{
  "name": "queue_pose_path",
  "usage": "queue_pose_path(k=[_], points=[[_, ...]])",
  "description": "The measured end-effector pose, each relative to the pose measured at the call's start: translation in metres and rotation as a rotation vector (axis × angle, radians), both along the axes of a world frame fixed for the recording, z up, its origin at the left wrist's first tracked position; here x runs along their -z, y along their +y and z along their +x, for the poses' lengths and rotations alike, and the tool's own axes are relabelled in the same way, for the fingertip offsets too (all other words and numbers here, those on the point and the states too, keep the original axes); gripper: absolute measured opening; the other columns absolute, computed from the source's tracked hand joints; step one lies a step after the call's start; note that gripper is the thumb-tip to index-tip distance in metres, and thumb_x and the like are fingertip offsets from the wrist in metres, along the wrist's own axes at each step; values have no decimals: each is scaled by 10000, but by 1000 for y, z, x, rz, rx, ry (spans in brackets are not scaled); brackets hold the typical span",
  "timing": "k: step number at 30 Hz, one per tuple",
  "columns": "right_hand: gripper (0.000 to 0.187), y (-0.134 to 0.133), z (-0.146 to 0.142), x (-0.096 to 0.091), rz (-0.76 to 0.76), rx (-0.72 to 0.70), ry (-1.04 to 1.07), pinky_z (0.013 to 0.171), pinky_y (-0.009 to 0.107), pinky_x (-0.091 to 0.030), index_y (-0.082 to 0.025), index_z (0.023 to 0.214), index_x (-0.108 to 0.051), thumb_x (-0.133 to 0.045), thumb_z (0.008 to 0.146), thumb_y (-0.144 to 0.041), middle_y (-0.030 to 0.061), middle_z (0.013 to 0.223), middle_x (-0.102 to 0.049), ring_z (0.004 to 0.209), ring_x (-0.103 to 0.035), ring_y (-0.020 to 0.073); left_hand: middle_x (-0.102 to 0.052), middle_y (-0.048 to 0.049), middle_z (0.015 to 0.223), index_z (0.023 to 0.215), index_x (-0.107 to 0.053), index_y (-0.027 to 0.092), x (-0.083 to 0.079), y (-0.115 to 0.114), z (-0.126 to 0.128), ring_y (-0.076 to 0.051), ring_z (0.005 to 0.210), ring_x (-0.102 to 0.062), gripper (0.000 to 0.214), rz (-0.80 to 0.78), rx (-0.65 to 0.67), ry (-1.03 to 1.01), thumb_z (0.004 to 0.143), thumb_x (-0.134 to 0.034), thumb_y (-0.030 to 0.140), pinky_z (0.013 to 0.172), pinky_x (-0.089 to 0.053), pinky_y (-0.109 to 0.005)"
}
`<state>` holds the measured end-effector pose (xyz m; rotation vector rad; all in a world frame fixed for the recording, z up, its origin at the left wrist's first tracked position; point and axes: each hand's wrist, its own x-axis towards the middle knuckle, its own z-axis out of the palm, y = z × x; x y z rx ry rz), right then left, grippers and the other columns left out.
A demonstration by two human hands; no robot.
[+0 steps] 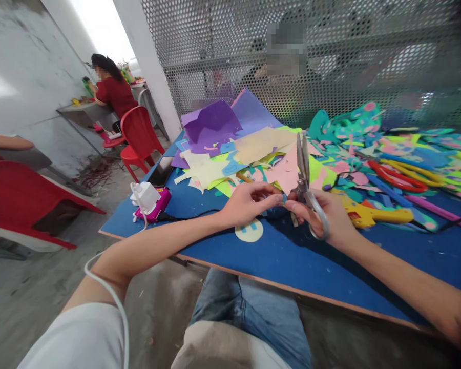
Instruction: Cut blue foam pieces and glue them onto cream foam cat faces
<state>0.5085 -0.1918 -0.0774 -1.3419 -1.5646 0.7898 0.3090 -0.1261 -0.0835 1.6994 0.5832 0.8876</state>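
My right hand (325, 212) is closed round the handles of metal scissors (303, 171), whose blades point up and away from me. My left hand (249, 202) pinches a small blue foam scrap (285, 198) right beside the scissors' pivot. Both hands hover just above the blue tabletop (276, 256). A pale round foam cut-out (249, 231) with a blue shape on it lies on the table under my left wrist.
Purple, yellow, pink and teal foam sheets (253, 146) are heaped behind my hands. A yellow glue gun (372, 215) lies at the right, a white charger on a pink box (149, 201) at the left edge. Red chairs (138, 136) and a seated person (111, 89) are at the left; a mesh screen (311, 56) stands behind the table.
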Motion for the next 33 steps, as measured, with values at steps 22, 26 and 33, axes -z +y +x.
queue_pose_path(k=[22,26,33], points=[[457,-4,-1,-6,-167,-246,-197,519,259,-332,-208,745,-529,-703,796,-628,-31,636,-465,572,-394,115,-514,68,600,718,-567,166,-12,1,-3,-36,517,-447,247,-98,-182,-387,784,-748,320,517,-388,-200],[447,-3,2,0,-164,-269,-184,526,261,-345,-207,781,-547,-693,811,-629,-19,663,-501,585,-424,122,-530,61,616,720,-566,166,-12,1,-2,-39,524,-449,209,-99,-166,-392,781,-721,293,525,-397,-204],[444,-4,4,3,-156,-288,-160,520,264,-353,-213,815,-564,-667,827,-645,-6,696,-524,605,-439,137,-555,55,646,743,-573,166,-11,1,-2,-44,544,-481,169,-70,-144,-384,780,-708,262,548,-428,-207]])
